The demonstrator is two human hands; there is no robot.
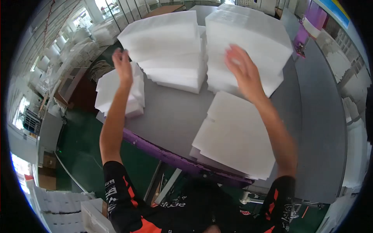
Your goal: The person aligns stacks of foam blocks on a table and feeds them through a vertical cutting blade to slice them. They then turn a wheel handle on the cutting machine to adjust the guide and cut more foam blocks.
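Observation:
My left hand [122, 66] is raised above a small stack of white foam pieces [136, 95] at the left end of the table, its fingers apart and nothing in them. My right hand [244, 72], slightly blurred, hovers with fingers parted in front of a tall stack of white foam sheets [252, 35] at the back right. Left of that stands another tall foam stack [167, 40]. Nearer my body, a low pile of flat white foam sheets [237, 134] lies with uneven edges, partly under my right forearm. Whether either hand touches foam is hard to tell.
The grey table [167, 112] has a purple front edge [163, 153]. A second grey surface [320, 116] adjoins it on the right, near a purple machine part [312, 19]. More white stacks [70, 52] fill the far left, and cardboard boxes [47, 171] sit low at the left.

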